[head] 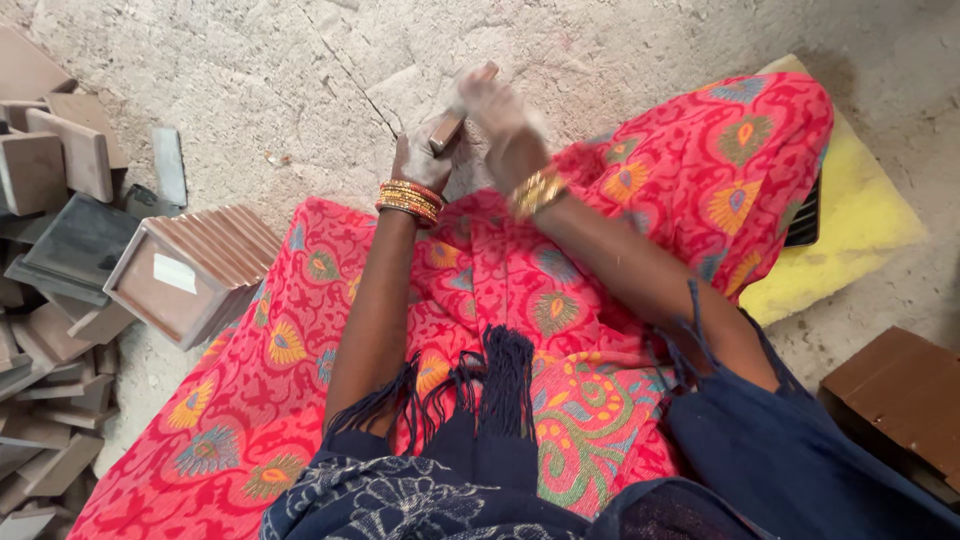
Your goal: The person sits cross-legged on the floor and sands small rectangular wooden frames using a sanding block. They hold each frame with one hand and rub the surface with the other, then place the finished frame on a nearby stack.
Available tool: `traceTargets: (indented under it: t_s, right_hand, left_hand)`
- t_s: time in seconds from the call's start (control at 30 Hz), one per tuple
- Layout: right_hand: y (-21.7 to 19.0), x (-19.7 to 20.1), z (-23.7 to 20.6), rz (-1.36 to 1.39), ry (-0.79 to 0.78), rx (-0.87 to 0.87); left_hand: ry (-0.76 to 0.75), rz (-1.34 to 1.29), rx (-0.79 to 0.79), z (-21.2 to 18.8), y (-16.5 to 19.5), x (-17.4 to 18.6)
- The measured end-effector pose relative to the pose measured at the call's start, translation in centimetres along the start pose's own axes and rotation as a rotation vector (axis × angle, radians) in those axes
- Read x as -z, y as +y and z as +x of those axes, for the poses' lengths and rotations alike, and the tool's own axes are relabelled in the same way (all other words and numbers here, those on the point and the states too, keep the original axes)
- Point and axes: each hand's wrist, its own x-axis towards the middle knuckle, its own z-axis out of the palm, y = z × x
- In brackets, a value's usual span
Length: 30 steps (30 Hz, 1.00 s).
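Above the lap, over the cracked concrete floor [300, 70], a small brown tile [458, 115] sits between both hands. Left hand [418, 160] grips its lower end, fingers curled around it. Right hand [500, 108], dusty and motion-blurred, lies over the upper end; exact grip cannot be told. Bangles on both wrists. Red patterned cloth [300, 360] covers the legs. Beside the left knee: a row of brown tiles stacked on edge [195, 270]. Further left: loose pile of grey and brown tiles [55, 300]. Yellow cushion [860, 215] under the right knee.
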Motion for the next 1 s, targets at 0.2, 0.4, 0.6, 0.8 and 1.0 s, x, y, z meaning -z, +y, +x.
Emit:
traceTargets:
  t_s: [0.2, 0.4, 0.6, 0.8, 1.0]
  right_hand:
    - [-2.4, -0.2, -2.8, 0.331, 0.621, 0.133]
    - [1.1, 2.9, -0.2, 0.38, 0.561, -0.081]
    - [-4.1, 1.7, -5.3, 0.489, 0.628, 0.176]
    - [3.5, -0.1, -0.3, 0.444, 0.713, -0.188]
    - [2.0, 0.4, -1.5, 1.133, 0.451, 0.005]
  left_hand:
    - [0.013, 0.242, -0.159, -1.1, -1.1, 0.5]
    - [0.032, 0.145, -0.056, -1.1, 1.1, 1.6]
    - [0.085, 0.679, -0.41, -0.5, -0.9, 0.0]
    - [-0.026, 0.122, -0.103, -1.2, 1.0, 3.0]
    - [-0.091, 0.385, 0.091, -1.2, 6.2, 7.1]
